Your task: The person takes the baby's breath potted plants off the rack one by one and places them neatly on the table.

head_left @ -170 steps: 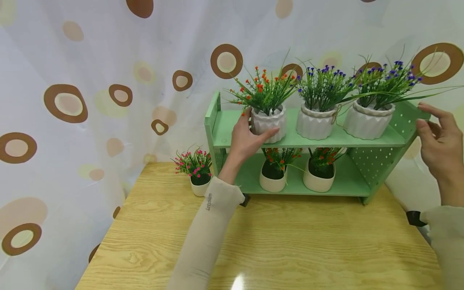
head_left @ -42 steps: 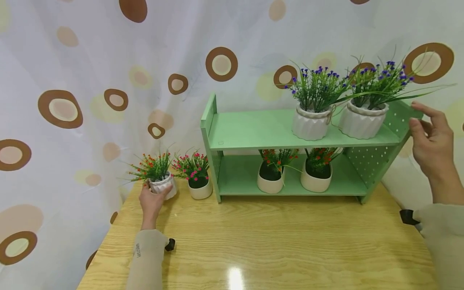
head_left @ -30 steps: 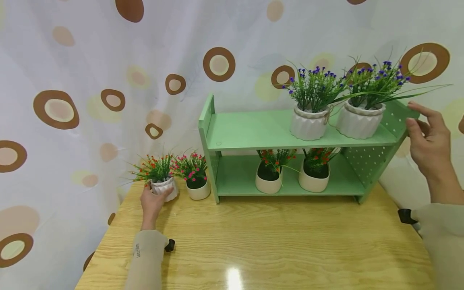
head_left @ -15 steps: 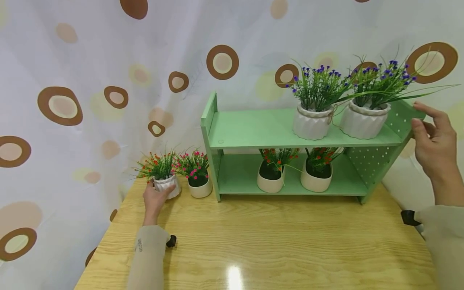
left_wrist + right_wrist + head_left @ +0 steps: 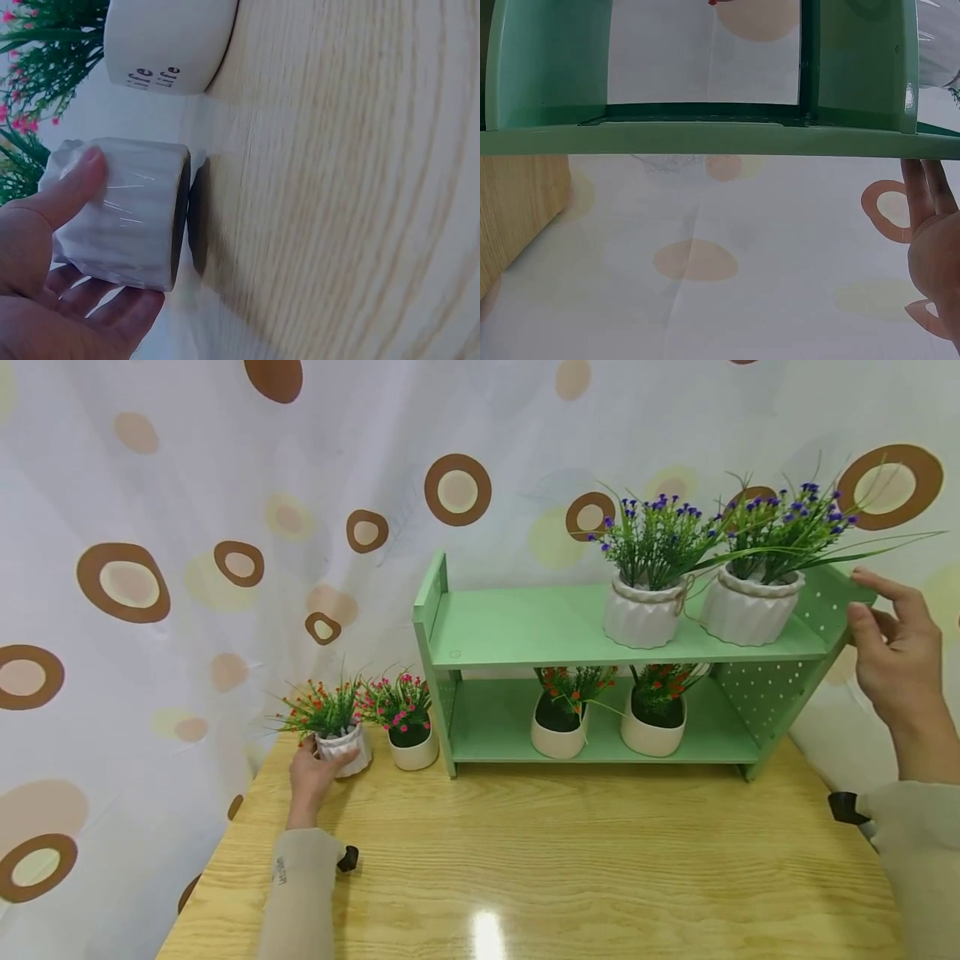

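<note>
Wood-grain table (image 5: pixel 525 843), circle-patterned backdrop (image 5: pixel 300 460); far left corner: white pot (image 5: pixel 348 753), left hand (image 5: pixel 311 774) gripping; far edge: green shelf (image 5: pixel 510 627), right hand (image 5: pixel 902 652) pinching its end.

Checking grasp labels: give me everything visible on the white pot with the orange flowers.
The white pot looks like glazed ceramic: glossy, with ridged sides and a darker underside. Above its mouth rise green foliage and small orange flowers. The left hand grips it, thumb and fingers on opposite sides. It is slightly tilted at the table's far left, beside but apart from the cream pot with pink flowers. Whether its base edge touches the tabletop is unclear.
</note>
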`<state>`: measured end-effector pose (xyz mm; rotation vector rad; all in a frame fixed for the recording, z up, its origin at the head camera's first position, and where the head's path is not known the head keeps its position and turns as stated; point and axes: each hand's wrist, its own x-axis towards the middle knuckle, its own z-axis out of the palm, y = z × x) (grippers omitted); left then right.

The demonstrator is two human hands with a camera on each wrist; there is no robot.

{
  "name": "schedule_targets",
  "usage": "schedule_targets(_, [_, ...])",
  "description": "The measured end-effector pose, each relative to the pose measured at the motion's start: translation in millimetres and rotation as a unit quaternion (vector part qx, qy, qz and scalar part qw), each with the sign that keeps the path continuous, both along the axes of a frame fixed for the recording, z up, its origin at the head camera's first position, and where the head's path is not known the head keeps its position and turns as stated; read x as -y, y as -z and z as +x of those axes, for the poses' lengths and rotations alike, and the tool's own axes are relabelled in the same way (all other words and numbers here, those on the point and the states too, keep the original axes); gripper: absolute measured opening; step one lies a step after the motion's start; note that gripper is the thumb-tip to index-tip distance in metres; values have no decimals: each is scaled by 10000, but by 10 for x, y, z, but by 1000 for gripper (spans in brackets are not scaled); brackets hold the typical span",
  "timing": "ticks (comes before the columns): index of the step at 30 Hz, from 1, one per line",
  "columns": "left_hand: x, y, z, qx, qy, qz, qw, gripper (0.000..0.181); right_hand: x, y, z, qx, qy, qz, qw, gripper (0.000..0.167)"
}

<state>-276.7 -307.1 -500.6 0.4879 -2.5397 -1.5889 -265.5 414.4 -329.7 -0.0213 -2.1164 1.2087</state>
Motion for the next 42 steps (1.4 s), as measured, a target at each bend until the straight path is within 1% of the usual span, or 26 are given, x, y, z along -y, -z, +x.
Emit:
schedule_targets(4, [18, -7, 28, -33, 75, 372, 9993, 107, -4, -5, -4, -49, 8, 13, 10000, 43])
schedule_targets(10, [63, 35, 82, -125, 67, 931, 9956, 102, 8, 0, -4, -53, -40, -78, 9999, 43])
schedule_targets(12, [89, 56, 90, -176, 128, 1056, 9942, 98, 9, 5, -1, -70, -62, -111, 9999, 43])
schedule_targets(15, [108, 81, 87, -160, 208, 1151, 9930, 95, 0, 1, -1, -124, -108, -156, 9997, 43])
schedule_targets(17, [120, 97, 82, -129, 262, 1190, 9925, 94, -5, 1, -4, -168, -121, -173, 9996, 43])
schedule_targets(24, [158, 132, 64, 56, 297, 1348, 9904, 99, -4, 0, -14, -256, -171, -231, 9993, 43])
schedule_targets(28, [161, 127, 60, 85, 360, 1224, 9918, 98, -6, 5, -5, -165, -140, -131, 9997, 43])
schedule_targets(33, [136, 80, 71, 120, 419, 858, 9954, 101, -7, 20, -10, -100, -124, -97, 9998, 43])
schedule_targets(35, [113, 45, 81, 1, 298, 860, 9958, 103, -9, 21, -13, -102, -110, -93, 9998, 43])
schedule_targets(37, [79, -4, 105, -233, 60, 976, 9949, 106, -13, 21, -13, -101, -116, -105, 9998, 43])
schedule_targets(39, [47, -77, 130, -668, -253, 1091, 9915, 109, -16, 18, -13, -116, -119, -122, 9998, 43])
schedule_targets(40, [30, -124, 142, -937, -408, 1150, 9881, 111, -17, 17, -13, -118, -123, -120, 9998, 43])
schedule_targets(42, [-7, -228, 168, -1513, -648, 1067, 9806, 113, -18, 16, -12, -126, -138, -140, 9997, 43])
